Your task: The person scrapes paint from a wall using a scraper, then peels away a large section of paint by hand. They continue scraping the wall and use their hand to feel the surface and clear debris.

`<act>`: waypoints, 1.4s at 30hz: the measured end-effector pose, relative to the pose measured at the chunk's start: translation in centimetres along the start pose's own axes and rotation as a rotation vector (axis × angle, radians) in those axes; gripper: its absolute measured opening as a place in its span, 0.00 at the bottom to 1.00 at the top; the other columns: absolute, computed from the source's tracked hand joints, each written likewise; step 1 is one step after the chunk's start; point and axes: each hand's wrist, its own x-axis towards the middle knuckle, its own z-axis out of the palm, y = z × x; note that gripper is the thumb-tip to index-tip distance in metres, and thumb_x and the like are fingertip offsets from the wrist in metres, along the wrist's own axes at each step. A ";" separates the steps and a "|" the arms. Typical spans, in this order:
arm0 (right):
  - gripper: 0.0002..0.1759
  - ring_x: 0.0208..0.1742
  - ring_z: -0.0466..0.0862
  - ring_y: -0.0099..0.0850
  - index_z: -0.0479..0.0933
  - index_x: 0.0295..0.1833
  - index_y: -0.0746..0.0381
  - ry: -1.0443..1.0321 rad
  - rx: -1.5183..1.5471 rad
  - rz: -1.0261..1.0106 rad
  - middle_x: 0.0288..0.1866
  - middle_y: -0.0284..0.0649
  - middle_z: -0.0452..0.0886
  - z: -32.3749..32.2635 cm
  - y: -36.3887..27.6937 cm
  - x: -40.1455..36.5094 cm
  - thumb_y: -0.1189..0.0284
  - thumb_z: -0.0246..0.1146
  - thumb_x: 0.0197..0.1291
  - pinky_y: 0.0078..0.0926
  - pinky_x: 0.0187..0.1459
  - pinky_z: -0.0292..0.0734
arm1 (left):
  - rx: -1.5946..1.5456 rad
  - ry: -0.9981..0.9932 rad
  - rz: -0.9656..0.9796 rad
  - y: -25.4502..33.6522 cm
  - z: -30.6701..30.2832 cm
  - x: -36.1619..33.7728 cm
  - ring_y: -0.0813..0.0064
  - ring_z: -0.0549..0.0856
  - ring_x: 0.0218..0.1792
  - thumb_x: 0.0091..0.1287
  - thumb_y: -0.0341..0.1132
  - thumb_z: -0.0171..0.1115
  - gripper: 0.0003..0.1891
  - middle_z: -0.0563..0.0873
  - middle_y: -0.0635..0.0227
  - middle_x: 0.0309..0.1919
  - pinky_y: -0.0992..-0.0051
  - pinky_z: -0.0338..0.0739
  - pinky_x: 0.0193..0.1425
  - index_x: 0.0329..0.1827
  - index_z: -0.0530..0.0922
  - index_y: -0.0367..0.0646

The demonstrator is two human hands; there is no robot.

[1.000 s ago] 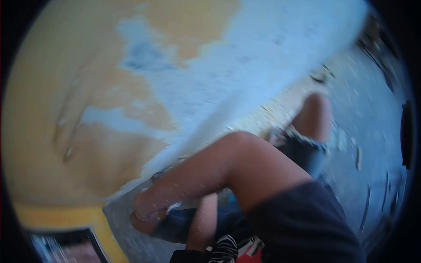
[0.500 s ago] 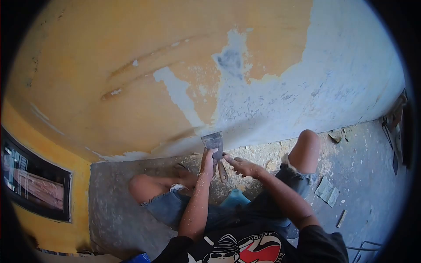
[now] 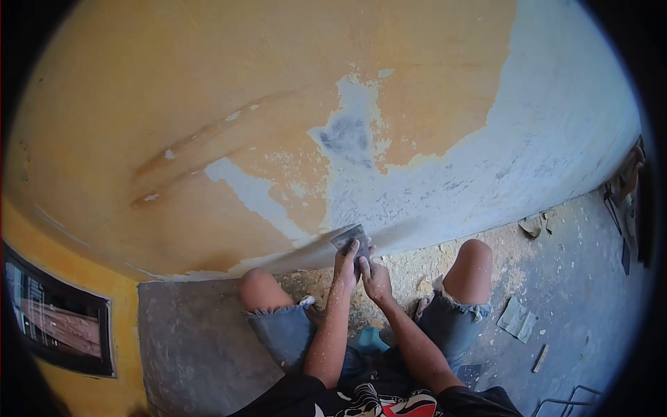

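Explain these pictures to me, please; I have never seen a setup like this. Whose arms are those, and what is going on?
There is no robot: these are a person's bare hands, seen from one camera worn on the head, looking forward and down. The left hand and right hand together hold a flat-bladed scraper near the wall, whose orange paint has pale bare patches. On the floor lie pale crumbs, a flat scrap and a short strip.

— What colours is the wall [image 3: 208, 90]?
— Mustard yellow, with ragged whitish-blue patches and one dark grey smudge.
— The shorts [image 3: 285, 333]?
— Faded blue; the shirt [image 3: 292, 396] is black, printed white and red.
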 end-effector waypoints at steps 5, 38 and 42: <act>0.28 0.26 0.83 0.48 0.79 0.37 0.71 0.032 -0.020 -0.031 0.24 0.59 0.79 1.7 1.6 1.8 0.55 0.50 0.73 0.41 0.32 0.73 | -0.019 0.139 0.038 -0.1 0.0 0.8 0.64 0.88 0.38 0.71 0.38 0.62 0.17 0.86 0.55 0.45 0.71 0.83 0.40 0.52 0.78 0.30; 0.28 0.28 0.82 0.56 0.81 0.46 0.69 -0.006 -0.145 -0.052 0.22 0.59 0.78 1.5 -0.4 2.8 0.52 0.53 0.70 0.47 0.32 0.76 | -0.032 0.144 0.180 1.3 0.7 1.3 0.70 0.86 0.30 0.71 0.37 0.61 0.14 0.88 0.57 0.38 0.72 0.82 0.37 0.47 0.80 0.32; 0.28 0.29 0.83 0.56 0.81 0.47 0.68 0.023 -0.078 0.001 0.23 0.59 0.79 2.3 0.4 1.8 0.52 0.52 0.70 0.47 0.33 0.76 | 0.053 0.246 0.114 0.2 0.3 0.9 0.69 0.87 0.31 0.70 0.38 0.62 0.15 0.88 0.57 0.37 0.73 0.82 0.37 0.47 0.80 0.31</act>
